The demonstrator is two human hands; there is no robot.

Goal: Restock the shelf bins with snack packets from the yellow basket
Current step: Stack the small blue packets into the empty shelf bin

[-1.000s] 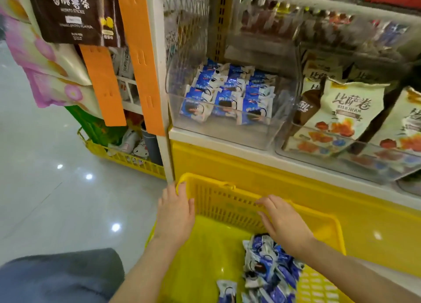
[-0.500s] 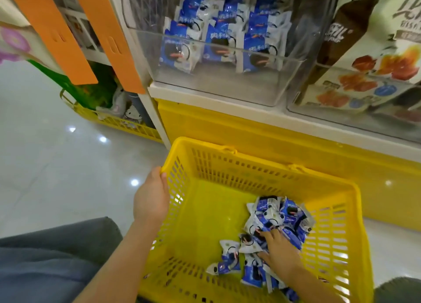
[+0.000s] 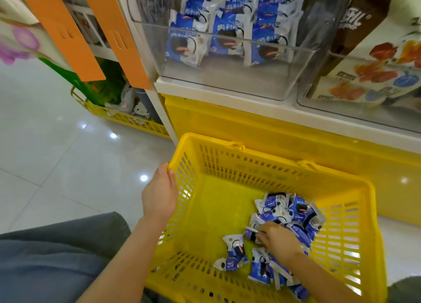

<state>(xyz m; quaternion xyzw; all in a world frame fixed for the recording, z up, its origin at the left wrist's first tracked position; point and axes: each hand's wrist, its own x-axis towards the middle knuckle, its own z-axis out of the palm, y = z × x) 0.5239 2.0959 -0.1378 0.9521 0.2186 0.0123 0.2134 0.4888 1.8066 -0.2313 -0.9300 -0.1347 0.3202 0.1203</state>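
We are looking down from a head cam. Our left hand [image 3: 159, 195] is gripping the left rim of the yellow basket [image 3: 227, 144], lower centre of the frame, with the thumb lying on the rim. That is prob. to steady the basket while the other hand works.

Our right hand [image 3: 278, 241] is sitting in the lower right of the basket. Its fingers are curling round blue-and-white snack packets [image 3: 284, 209], which are lying in a loose pile on the basket floor. The grip is holding narrow on at least one packet.

The clear shelf bin [image 3: 227, 61], upper centre, is holding matching packets standing in rows toward its back, w/ bare space in front, likely where these are going. The basket is sitting just below the bin, so we are judging the lift short.

Hard to see:
- Our left fingers are hiding behind the basket wall.
- The right palm is covering whatever it is pinching, so we can't tell the no. of packets held.
- The bin's top is running off the upper edge.
- A neighbouring bin [image 3: 364, 113], upper right, is showing larger bags [image 3: 376, 75] only in part.
- The packet print is too blurred to read.
- A grey trouser leg [image 3: 57, 257] is filling the lower left.
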